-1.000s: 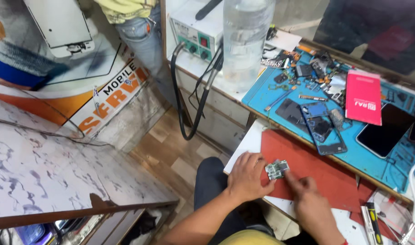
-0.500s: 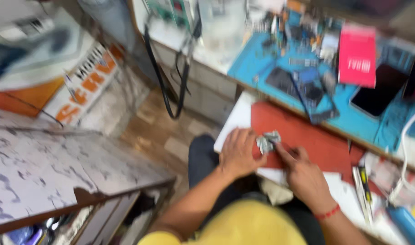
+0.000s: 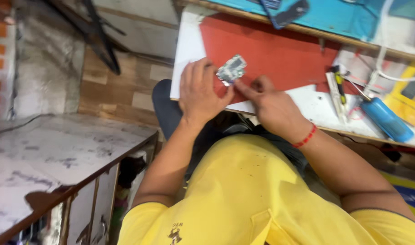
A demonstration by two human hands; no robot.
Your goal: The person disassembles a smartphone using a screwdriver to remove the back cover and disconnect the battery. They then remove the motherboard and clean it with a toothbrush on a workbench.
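The person's left hand [image 3: 199,93] holds a small circuit board [image 3: 231,70] with its fingers closed on the lower edge, above the red mat [image 3: 280,50]. The right hand [image 3: 272,105], at four o'clock from the board, touches it with the fingertips nearly together. A blue tool [image 3: 385,119] lies well apart, at three o'clock.

A blue-handled tool [image 3: 385,120] and a screwdriver [image 3: 339,86] are seen on the white worktop [image 3: 185,50], right of a red mat [image 3: 280,50]; a marbled surface [image 3: 48,154] is noted at left.
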